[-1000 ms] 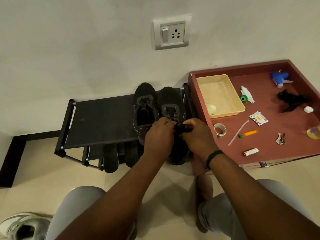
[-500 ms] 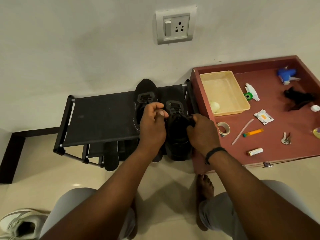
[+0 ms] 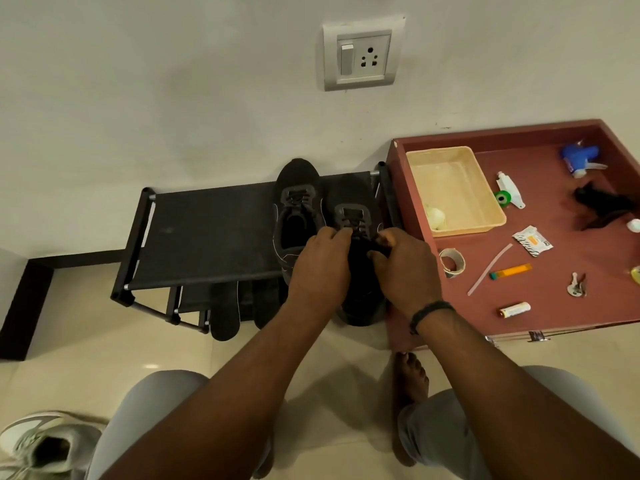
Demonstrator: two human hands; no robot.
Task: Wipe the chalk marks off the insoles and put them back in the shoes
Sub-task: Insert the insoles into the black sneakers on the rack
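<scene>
Both hands work at the right black shoe (image 3: 356, 216) on the rack (image 3: 207, 237): the left hand (image 3: 320, 261) curls its fingers over the collar, and the right hand (image 3: 405, 268) pinches the opening's dark edge. Just left of the fingers stands the other shoe (image 3: 298, 209). Below them, two dark insoles (image 3: 225, 313) hang off the lower shelf.

Two black shoes (image 3: 299, 216) (image 3: 356, 220) are standing side by side on the one shoe rack (image 3: 207, 237), and two dark insoles (image 3: 225, 313) (image 3: 266, 303) are lying under it. One pale sneaker (image 3: 41, 445) is sitting on the floor. The red surface (image 3: 554, 306) is carrying one cream tray (image 3: 453, 188), one tape roll (image 3: 452, 261), one battery (image 3: 515, 309), one bunch of keys (image 3: 576, 285) and one blue spray head (image 3: 581, 159). Two hands (image 3: 320, 268) (image 3: 407, 268) are showing
</scene>
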